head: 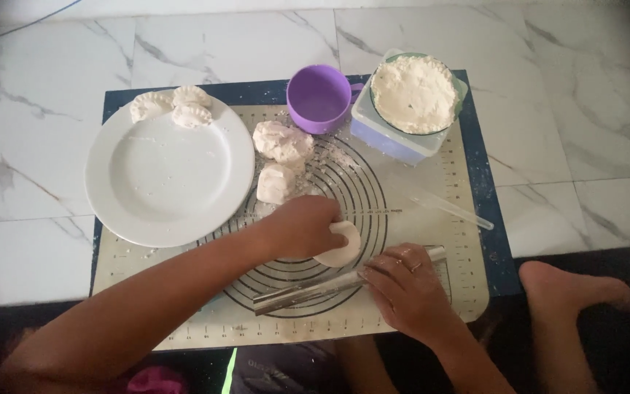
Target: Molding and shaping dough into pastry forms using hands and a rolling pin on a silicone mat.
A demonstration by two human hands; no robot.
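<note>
My left hand (302, 227) presses its fingers on a small flat round of white dough (340, 248) lying on the baking mat (432, 292) with printed circles. My right hand (405, 287) rests palm down on a metal rolling pin (308, 292), which lies across the mat just below the dough round. Two lumps of dough (280, 143) (275, 182) sit further up the mat. A white plate (169, 175) on the left carries three folded dumplings (173, 106) at its far rim.
A purple cup (319, 98) stands at the mat's top. A bowl of flour (415, 94) sits in a pale box beside it. A clear plastic stick (446, 208) lies on the right of the mat. A bare foot (577, 292) rests at the lower right on the marble floor.
</note>
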